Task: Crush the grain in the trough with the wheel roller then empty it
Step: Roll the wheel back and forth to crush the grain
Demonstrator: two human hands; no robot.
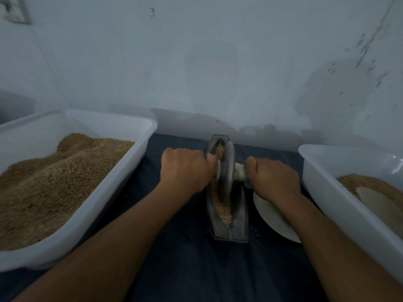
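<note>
While my forearms reach in from the near edge, the trough (229,214) lies straight ahead between them on the dark cloth (185,258), its long axis running from near to far, so any rolling has to go along that line, away from me and back. Crushed grain (222,209) sits in its narrow channel, thickest at the near end. To the right of the trough, partly under my right wrist, lies a pale round dish (272,219). Farther on, the wheel roller (227,171) stands upright in the channel at about mid-length, with its pale axle handle (239,173) pointing left and right. My left hand (185,168) grips the left stub, fingers curled round it and hiding it almost wholly; my right hand (274,177) grips the right stub. Both hands sit level, equally near the wheel. A left tub (139,136) heaped with grain and a right tub (316,171), cut off by the frame, flank the work. I cannot see the wheel's rim inside the channel, nor how fine the grain is.
</note>
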